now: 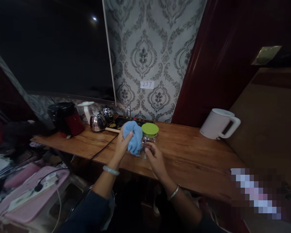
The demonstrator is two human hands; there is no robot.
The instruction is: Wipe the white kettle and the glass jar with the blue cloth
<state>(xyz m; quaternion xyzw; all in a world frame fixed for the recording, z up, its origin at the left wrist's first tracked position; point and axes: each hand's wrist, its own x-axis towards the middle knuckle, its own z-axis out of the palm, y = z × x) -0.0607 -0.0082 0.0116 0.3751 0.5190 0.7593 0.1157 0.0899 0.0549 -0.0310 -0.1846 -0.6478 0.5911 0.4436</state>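
My left hand is closed on a crumpled blue cloth, held over the front part of the wooden table. Close to its right, my right hand has its fingers curled at a small shiny, see-through thing. Its kind is blurred and partly hidden by the cloth and fingers. Just behind the right fingers stands a clear jar with a green lid. The black tea stove with a small tap lies behind the cloth, against the wall.
On the wooden table, a white kettle stands at the right. A steel teapot, a second metal pot, a white-handled jug and a black-and-red appliance stand left. A pink stool bears a power strip.
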